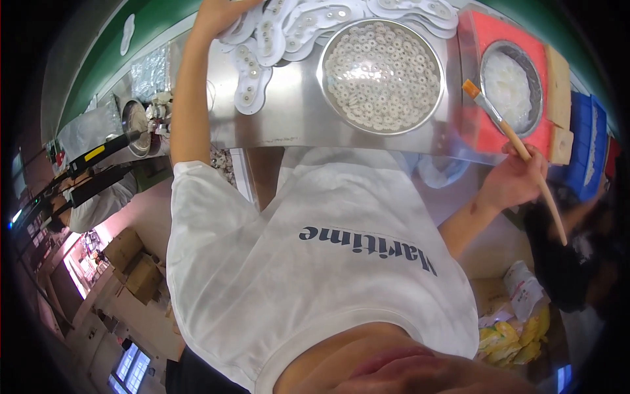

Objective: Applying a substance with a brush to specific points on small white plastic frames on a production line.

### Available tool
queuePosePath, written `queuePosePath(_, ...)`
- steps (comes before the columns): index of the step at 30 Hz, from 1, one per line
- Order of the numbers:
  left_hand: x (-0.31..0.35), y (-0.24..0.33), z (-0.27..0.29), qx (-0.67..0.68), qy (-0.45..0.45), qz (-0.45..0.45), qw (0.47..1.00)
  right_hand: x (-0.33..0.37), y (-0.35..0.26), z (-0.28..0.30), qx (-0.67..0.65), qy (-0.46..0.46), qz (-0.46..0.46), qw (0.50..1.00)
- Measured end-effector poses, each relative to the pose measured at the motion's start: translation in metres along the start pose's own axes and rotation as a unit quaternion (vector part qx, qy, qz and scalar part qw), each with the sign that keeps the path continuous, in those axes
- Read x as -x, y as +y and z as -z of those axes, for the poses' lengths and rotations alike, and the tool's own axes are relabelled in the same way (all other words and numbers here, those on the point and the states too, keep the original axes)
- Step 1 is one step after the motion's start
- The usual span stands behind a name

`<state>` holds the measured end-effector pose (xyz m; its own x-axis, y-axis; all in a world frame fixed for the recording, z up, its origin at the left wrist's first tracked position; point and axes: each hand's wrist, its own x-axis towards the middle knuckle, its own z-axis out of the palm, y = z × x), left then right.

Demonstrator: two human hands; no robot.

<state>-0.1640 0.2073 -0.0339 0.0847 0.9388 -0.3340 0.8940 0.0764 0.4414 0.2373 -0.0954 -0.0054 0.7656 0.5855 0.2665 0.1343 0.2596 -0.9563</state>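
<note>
My right hand (515, 177) is closed around the wooden handle of a paintbrush (511, 136). The brush slants up and left, its orange bristles beside a round metal bowl (483, 77) of whitish, glue-like stuff. My left hand (220, 16) reaches to the far edge of the metal table, by a pile of white insoles (308, 26) dotted with small round metal pieces. The top of the picture cuts off most of its fingers, so its grip is unclear. One insole (250, 82) lies nearest me. A wide metal bowl (321, 82) full of small pale ring-shaped discs stands between my hands.
The whitish bowl sits in a red foam block (472, 43), with wooden pieces (559, 85) at its right. Farther right stands a blue crate (581, 141). Another person's arm (587, 210) is nearby. Left are a metal dish (136, 128) and clear plastic bags (151, 72).
</note>
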Motion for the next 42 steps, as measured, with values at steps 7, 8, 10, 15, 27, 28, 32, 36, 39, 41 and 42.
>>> queuePosePath(7, 0.015, 0.008, 0.004, -0.021, 0.185, -0.129, 0.974, -0.007, -0.011, 0.006, 0.016, 0.037, 0.024, 0.999)
queuePosePath(8, 0.028, 0.015, 0.012, -0.024, 0.231, -0.128, 0.964, -0.011, -0.006, 0.007, -0.012, 0.032, 0.045, 0.998)
queuePosePath(10, 0.041, 0.051, 0.012, 0.071, 0.170, -0.074, 0.980, -0.016, -0.014, 0.015, 0.060, 0.060, 0.080, 0.993)
queuePosePath(15, 0.092, 0.110, -0.026, 0.496, -0.104, -0.059, 0.860, -0.026, -0.013, 0.013, 0.197, 0.049, 0.086, 0.975)
queuePosePath(27, 0.161, 0.170, -0.112, 0.702, -0.355, 0.047, 0.616, -0.037, -0.005, -0.009, 0.241, -0.004, 0.089, 0.966)
queuePosePath(28, 0.162, 0.170, -0.112, 0.702, -0.355, 0.045, 0.615, -0.039, -0.004, -0.008, 0.254, -0.026, 0.073, 0.964)
queuePosePath(32, 0.163, 0.159, -0.118, 0.726, -0.328, 0.004, 0.604, -0.043, 0.003, -0.011, 0.242, -0.046, 0.060, 0.967)
queuePosePath(36, 0.170, 0.158, -0.117, 0.741, -0.308, 0.007, 0.597, -0.044, 0.005, -0.011, 0.205, -0.017, 0.038, 0.978)
queuePosePath(39, 0.174, 0.164, -0.111, 0.776, -0.377, 0.037, 0.504, -0.046, 0.000, -0.003, 0.197, 0.021, 0.052, 0.979)
queuePosePath(41, 0.174, 0.165, -0.112, 0.778, -0.391, 0.027, 0.491, -0.047, -0.003, 0.003, 0.206, 0.040, 0.066, 0.976)
queuePosePath(42, 0.174, 0.167, -0.113, 0.778, -0.405, 0.017, 0.480, -0.048, -0.004, 0.006, 0.195, 0.066, 0.067, 0.976)
